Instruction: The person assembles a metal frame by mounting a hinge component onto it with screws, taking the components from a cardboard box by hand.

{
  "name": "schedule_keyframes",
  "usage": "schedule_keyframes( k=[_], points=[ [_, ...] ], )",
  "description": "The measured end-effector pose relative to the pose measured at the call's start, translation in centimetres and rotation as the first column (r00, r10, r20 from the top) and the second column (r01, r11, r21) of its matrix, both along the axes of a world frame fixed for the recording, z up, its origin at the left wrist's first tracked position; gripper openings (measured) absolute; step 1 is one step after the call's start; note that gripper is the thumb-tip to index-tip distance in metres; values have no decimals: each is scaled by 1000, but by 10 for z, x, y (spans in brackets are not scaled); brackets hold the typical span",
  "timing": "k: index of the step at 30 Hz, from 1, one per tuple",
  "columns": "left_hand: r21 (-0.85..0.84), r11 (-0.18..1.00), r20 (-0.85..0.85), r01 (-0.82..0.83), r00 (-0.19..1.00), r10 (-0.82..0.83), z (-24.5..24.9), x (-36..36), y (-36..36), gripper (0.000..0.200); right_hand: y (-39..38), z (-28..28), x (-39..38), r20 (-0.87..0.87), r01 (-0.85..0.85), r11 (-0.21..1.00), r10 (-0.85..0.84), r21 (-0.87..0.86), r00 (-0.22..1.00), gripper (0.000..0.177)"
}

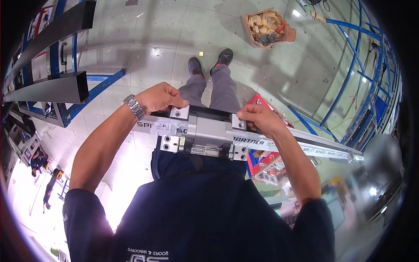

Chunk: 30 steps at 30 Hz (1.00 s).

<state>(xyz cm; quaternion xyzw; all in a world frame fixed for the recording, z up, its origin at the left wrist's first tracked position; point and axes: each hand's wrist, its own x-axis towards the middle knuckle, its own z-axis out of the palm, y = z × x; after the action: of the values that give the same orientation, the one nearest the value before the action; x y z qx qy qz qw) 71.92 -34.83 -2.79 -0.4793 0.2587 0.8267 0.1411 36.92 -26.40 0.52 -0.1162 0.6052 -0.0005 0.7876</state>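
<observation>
A silver metal fitting [208,133] with a cylindrical body lies across a long profile [262,142] covered in printed film, in front of my waist. White blocks with screw holes stick out at its corners. My left hand [162,98], below a wristwatch, pinches the far left block [179,113] between thumb and fingers. On the other side my right hand [258,118] has thumb and fingers closed on the far right block [238,122]. Two nearer blocks, left [170,143] and right [240,152], are untouched.
A cardboard box [289,36] of wood pieces stands on the floor ahead. Dark profiles rest on a blue rack [98,89] at left; blue frames [349,83] stand at right. A red rack [266,102] is beyond the profile. People [51,187] are at far left.
</observation>
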Motion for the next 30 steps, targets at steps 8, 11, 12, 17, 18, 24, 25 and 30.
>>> schedule_keyframes(
  k=[8, 11, 12, 17, 18, 24, 25, 30],
  points=[
    [-14, 994, 13, -104, 994, 104, 0, 3, 9, 30, 5, -4, -1, -4, 36, 999, -36, -15, 999, 13],
    [78, 994, 32, -75, 997, 72, -4, 2, 3, 30, 2, -9, -3, 20, 50, 998, -51, 41, 999, 14],
    [54, 996, 27, -70, 997, 68, -2, 2, 5, 30, 1, -7, -3, 29, 54, 996, -56, 66, 998, 14],
    [-34, 998, 15, -58, 998, 58, -1, 1, 2, 32, 3, -7, -3, 3, 66, 998, -66, -16, 998, 16],
    [-40, 998, 15, -54, 998, 54, -1, 1, 1, 33, 1, -8, -2, -1, 55, 998, -55, -18, 999, 17],
    [-67, 998, 11, 11, 1000, -10, 6, 2, 6, 31, 2, -1, 2, -49, -15, 1000, 14, -20, 999, 20],
    [-56, 998, 18, 42, 999, -41, 8, 0, 4, 31, 2, 1, 4, -61, -26, 1000, 25, -15, 998, 20],
    [-3, 996, -43, 85, 995, -85, 1, 4, -3, 32, 1, 1, -1, -28, -52, 999, 52, 11, 998, 24]
  ],
)
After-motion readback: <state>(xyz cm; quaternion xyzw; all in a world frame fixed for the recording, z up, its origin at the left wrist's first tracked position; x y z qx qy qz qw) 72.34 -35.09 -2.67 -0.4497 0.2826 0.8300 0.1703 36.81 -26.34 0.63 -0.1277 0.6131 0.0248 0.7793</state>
